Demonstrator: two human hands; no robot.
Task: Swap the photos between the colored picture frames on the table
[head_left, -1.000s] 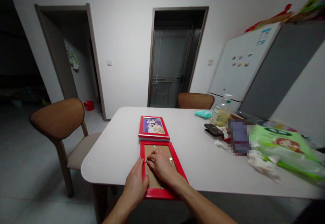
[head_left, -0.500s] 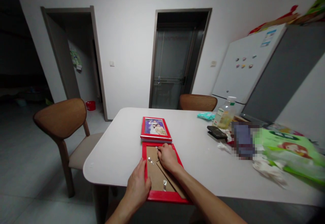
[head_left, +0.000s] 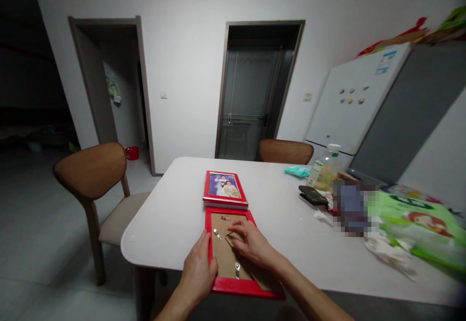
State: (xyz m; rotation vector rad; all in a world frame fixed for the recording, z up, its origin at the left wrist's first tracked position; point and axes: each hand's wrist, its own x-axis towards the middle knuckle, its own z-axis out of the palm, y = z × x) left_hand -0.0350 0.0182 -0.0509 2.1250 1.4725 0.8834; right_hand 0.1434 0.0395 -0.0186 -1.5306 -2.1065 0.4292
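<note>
A red picture frame (head_left: 247, 288) lies face down at the table's near edge, its brown backing board (head_left: 221, 258) showing. Several small metal clips are on the board, one of them a silver clip (head_left: 238, 270) near the bottom. My left hand (head_left: 199, 262) grips the frame's left side, thumb on the rim. Over the board is my right hand (head_left: 253, 245), fingers bent and apart beside the tip of the brown stand flap (head_left: 230, 241); the hand and forearm hide much of the flap. Beyond it, touching or nearly so, another red frame (head_left: 224, 203) lies face up with a photo (head_left: 224, 186).
On the right of the white table (head_left: 163, 214) are a bottle (head_left: 323, 170), a black wallet-like object (head_left: 312, 195), a teal packet (head_left: 297, 171), crumpled tissues (head_left: 389, 253) and a green tissue pack (head_left: 418, 214). Wooden chairs (head_left: 91, 170) stand left and behind.
My right hand has drawn back from the clip at the board's top edge, toward me and slightly right, its fingers loosening. My left hand keeps its hold on the frame. The view has shifted slightly.
</note>
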